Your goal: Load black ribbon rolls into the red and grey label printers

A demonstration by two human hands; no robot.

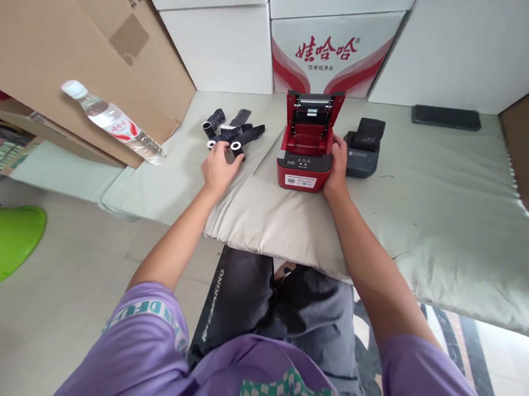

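Note:
A small red receipt printer (pixel 305 143) stands upright with its lid raised, and no roll can be made out inside it. My right hand (pixel 337 170) is closed against the printer's right side, fingers along the wall. Left of it, my left hand (pixel 220 169) reaches to a cluster of small black paper rolls (pixel 215 120) with white cores. Its fingers and thumb are closed around one black paper roll (pixel 238 150), whose loose black strip trails off to the right. A dark grey printer (pixel 362 160), with a black strip sticking up from its top, sits just right of my right hand.
A clear water bottle (pixel 119 124) lies tilted by a cardboard box (pixel 75 43) at left. White cartons (pixel 331 51) line the back. A black phone-like slab (pixel 446 118) rests at back right. The padded surface (pixel 437 217) has a soft front edge above my knees.

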